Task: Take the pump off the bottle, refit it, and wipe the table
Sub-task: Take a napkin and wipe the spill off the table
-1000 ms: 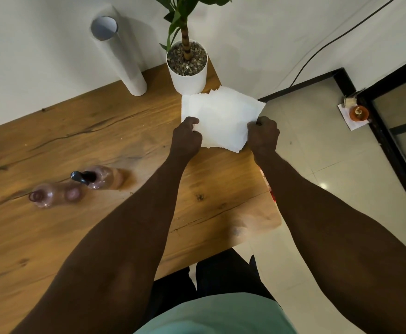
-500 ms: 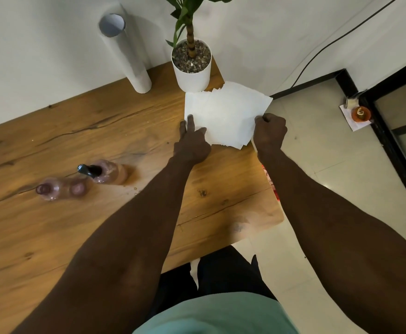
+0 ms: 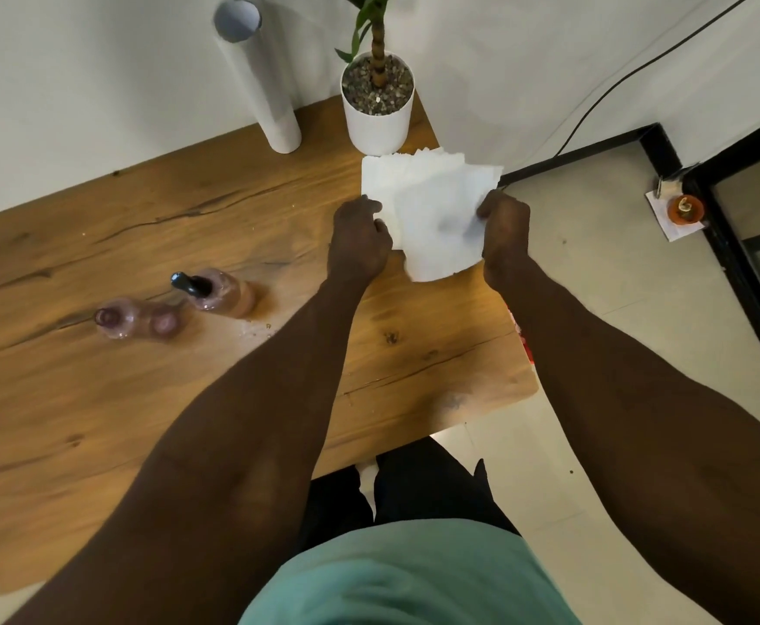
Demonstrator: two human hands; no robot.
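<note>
A stack of white paper tissues (image 3: 432,205) lies at the far right corner of the wooden table (image 3: 143,390). My left hand (image 3: 357,241) pinches the left edge of the top sheet, and my right hand (image 3: 504,232) grips its right edge, lifting it off the stack. To the left stands a clear pink bottle (image 3: 220,293) with a black pump on top. Beside it stands a second pink bottle (image 3: 121,320) with an open neck. A few crumbs and wet spots (image 3: 256,329) lie on the wood near the bottles.
A white potted plant (image 3: 377,106) stands just behind the tissues, against the wall. A white tube (image 3: 256,74) leans at the wall to its left. The table's right edge drops to a tiled floor (image 3: 617,309), with a small orange cup (image 3: 684,208) by a black frame.
My left hand went from pressing flat on the stack to pinching the sheet's edge. My right hand has pulled the sheet's right side up and inward, so the top sheet now lifts off the stack.
</note>
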